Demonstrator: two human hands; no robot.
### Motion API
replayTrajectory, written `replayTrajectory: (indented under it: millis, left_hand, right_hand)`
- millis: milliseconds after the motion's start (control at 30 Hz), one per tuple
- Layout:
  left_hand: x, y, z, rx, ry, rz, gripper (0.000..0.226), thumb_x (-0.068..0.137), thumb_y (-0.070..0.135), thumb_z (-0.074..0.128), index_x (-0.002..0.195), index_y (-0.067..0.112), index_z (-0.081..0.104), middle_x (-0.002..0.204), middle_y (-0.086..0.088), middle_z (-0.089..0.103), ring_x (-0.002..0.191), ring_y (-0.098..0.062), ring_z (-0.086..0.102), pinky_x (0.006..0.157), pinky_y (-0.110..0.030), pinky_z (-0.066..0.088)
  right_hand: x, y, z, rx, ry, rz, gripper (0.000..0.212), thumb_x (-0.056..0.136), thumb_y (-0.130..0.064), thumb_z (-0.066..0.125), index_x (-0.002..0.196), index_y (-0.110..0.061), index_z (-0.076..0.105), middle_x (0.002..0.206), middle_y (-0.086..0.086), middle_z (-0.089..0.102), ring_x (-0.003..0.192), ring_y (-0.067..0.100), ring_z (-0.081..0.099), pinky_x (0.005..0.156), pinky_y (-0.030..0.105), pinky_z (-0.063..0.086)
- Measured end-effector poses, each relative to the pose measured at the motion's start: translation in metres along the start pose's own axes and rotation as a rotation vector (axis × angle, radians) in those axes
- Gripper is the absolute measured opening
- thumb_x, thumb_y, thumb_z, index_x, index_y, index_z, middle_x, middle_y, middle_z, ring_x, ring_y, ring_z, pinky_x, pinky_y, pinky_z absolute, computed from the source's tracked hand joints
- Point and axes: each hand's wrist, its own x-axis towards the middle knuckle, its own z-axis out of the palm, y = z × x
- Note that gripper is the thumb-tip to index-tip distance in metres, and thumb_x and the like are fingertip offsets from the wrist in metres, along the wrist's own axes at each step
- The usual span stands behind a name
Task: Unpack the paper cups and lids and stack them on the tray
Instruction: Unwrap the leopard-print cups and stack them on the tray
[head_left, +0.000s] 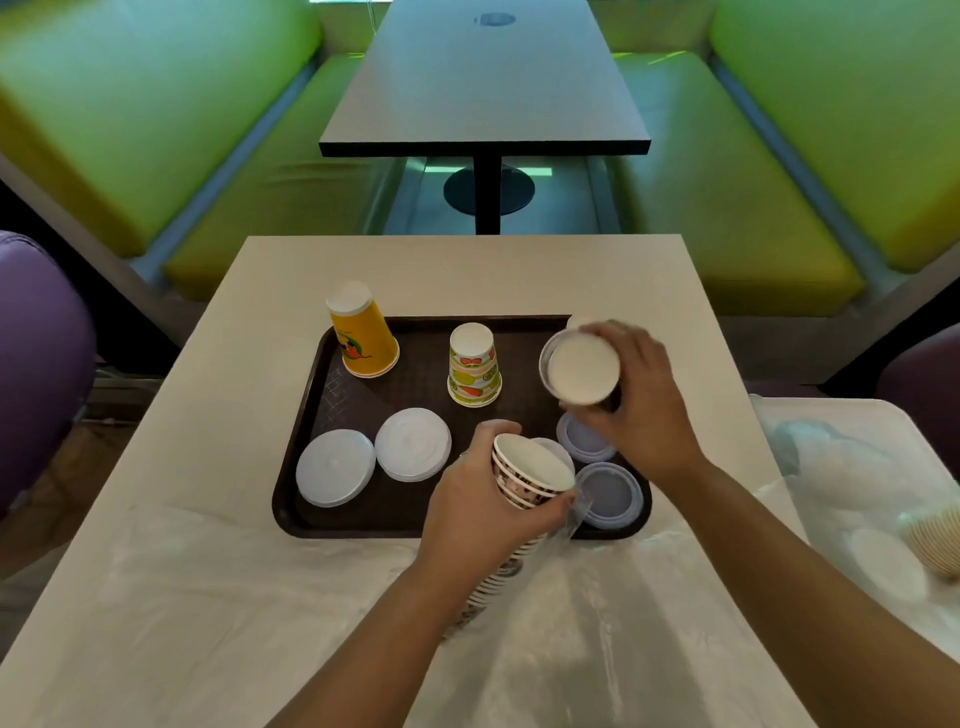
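Note:
A dark brown tray (415, 325) lies on the beige table. My left hand (478, 509) grips a nested stack of patterned paper cups (530, 470) in a clear plastic sleeve, mouth up, at the tray's front edge. My right hand (636, 395) holds a single cup (582, 371) upside down over the tray's right side. On the tray stand an upturned yellow cup stack (363, 338) and a fruit-print cup stack (472, 366). Two white lids (335, 467) (413, 444) lie front left. Two bluish lids (584, 441) (610, 493) lie front right.
Clear plastic wrapping (597, 623) covers the table's near part. At the right, more cups (935, 540) and lids (888, 561) lie in plastic on another surface. A dark table (483, 104) and green benches (156, 130) stand beyond. A purple seat (36, 364) is left.

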Motion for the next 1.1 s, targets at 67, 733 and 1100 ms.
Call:
replayTrajectory:
  millis: [67, 733, 1100]
  left_hand:
    - [0.003, -0.003, -0.002, 0.005, -0.001, -0.022, 0.073, 0.055, 0.056, 0.079, 0.117, 0.033, 0.047, 0.100, 0.016, 0.063, 0.094, 0.000, 0.060, 0.079, -0.021, 0.052]
    - [0.021, -0.008, -0.001, 0.010, 0.027, -0.094, 0.065, 0.057, 0.048, 0.082, 0.110, 0.031, 0.048, 0.097, 0.024, 0.057, 0.099, 0.013, 0.050, 0.069, -0.003, 0.044]
    - [0.016, -0.004, -0.003, 0.009, 0.079, -0.076, 0.061, 0.058, 0.046, 0.083, 0.106, 0.029, 0.049, 0.091, 0.019, 0.060, 0.089, 0.009, 0.056, 0.066, -0.006, 0.044]
  right_hand:
    - [0.014, 0.010, 0.006, 0.135, 0.106, 0.214, 0.076, 0.063, -0.019, 0.087, 0.128, -0.008, 0.048, 0.127, 0.010, 0.052, 0.117, 0.024, 0.047, 0.095, 0.028, 0.039]
    - [0.034, 0.076, 0.065, 0.152, -0.018, 0.577, 0.068, 0.067, -0.029, 0.085, 0.122, -0.010, 0.051, 0.122, 0.007, 0.061, 0.112, 0.023, 0.056, 0.090, 0.031, 0.048]
    - [-0.001, -0.038, -0.005, 0.483, -0.207, 0.177, 0.027, 0.076, -0.035, 0.071, 0.099, -0.022, 0.064, 0.096, -0.009, 0.068, 0.091, 0.001, 0.062, 0.082, 0.013, 0.047]
